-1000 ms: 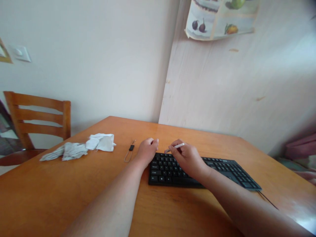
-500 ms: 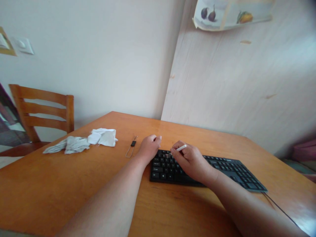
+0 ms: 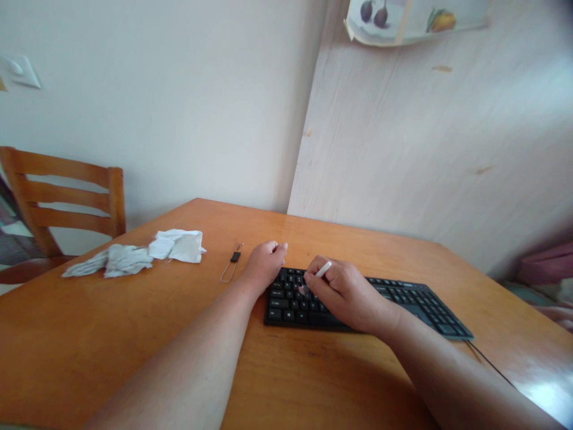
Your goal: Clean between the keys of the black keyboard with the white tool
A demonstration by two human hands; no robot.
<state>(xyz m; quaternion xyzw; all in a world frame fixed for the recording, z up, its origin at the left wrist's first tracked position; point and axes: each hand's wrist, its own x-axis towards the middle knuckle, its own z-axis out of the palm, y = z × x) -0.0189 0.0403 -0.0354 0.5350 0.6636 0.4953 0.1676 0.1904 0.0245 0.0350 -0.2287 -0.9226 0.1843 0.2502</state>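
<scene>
A black computer keyboard (image 3: 407, 298) lies on the wooden table. My right hand (image 3: 342, 289) is over its left half, closed round the white handle of a small brush (image 3: 323, 269). The brush's head points down at the keys near the left end, and its bristles look pinkish and blurred. At the keyboard's upper left corner rests my left hand (image 3: 267, 263), fingers curled into a loose fist with nothing seen in them. The lower side of that hand meets the keyboard's edge.
Left of my left hand lies a wire loop tool with a black grip (image 3: 233, 263). Crumpled white cloths (image 3: 129, 258) lie farther left on the table (image 3: 147, 340). A wooden chair (image 3: 71, 197) stands beyond the left edge. The keyboard cable (image 3: 492, 364) runs off at lower right.
The whole view has shifted slightly, so everything sits a little farther left. My right hand has moved the brush head slightly down over the keys, and the handle is tilted more steeply.
</scene>
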